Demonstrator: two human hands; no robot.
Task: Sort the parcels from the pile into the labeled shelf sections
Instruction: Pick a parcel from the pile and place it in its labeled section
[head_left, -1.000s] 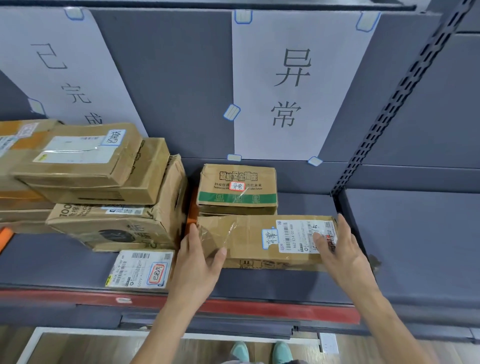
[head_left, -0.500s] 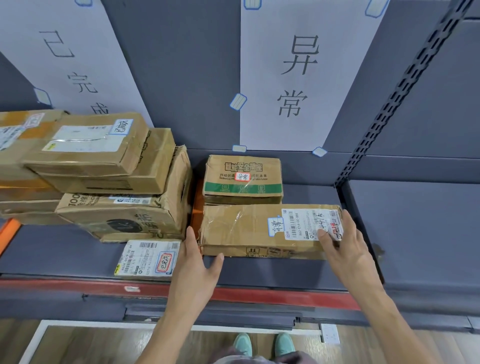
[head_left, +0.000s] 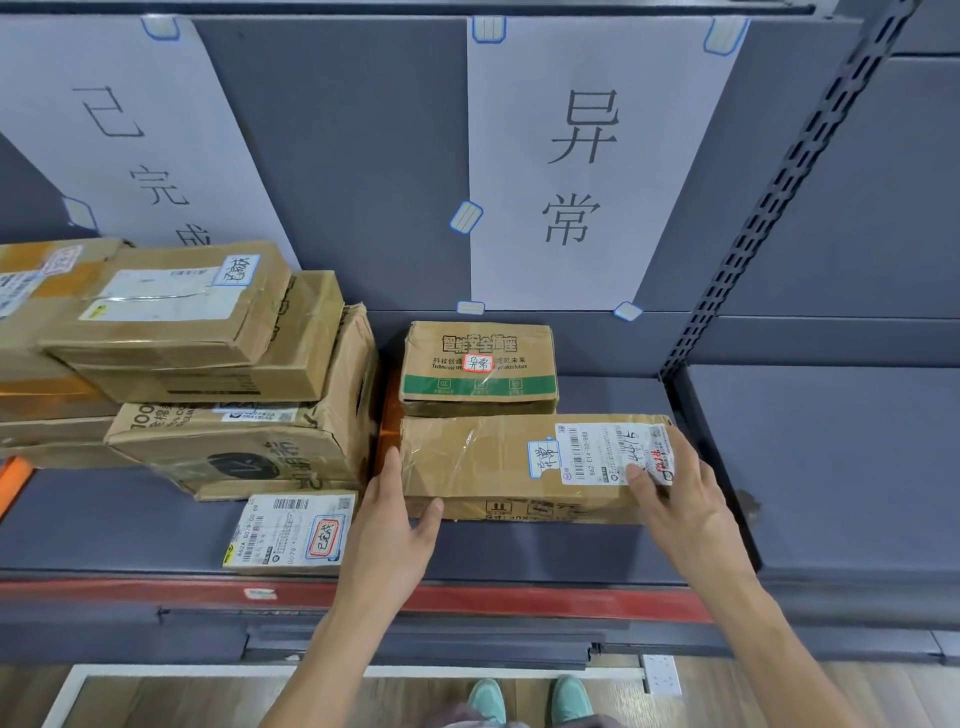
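A long brown parcel (head_left: 493, 467) with a white shipping label lies on the grey shelf (head_left: 545, 551) under the paper sign reading 异常 (head_left: 582, 166). My left hand (head_left: 389, 519) touches its front left corner, fingers straight along the left end and thumb against the front face. At the other end, my right hand (head_left: 680, 499) rests with straight fingers over the top and thumb on the label. Directly behind the parcel stands a smaller box with a green band (head_left: 478, 364).
A stack of brown parcels (head_left: 234, 364) fills the section to the left, under another paper sign (head_left: 130, 145). A flat white-labelled parcel (head_left: 291, 530) lies in front of it. An orange divider (head_left: 388, 410) separates the sections. A slotted upright (head_left: 779, 171) bounds the right side.
The long parcel stays in front of the green-banded box. My left thumb has slipped from its top edge down to the front face. My right hand stays on the label end.
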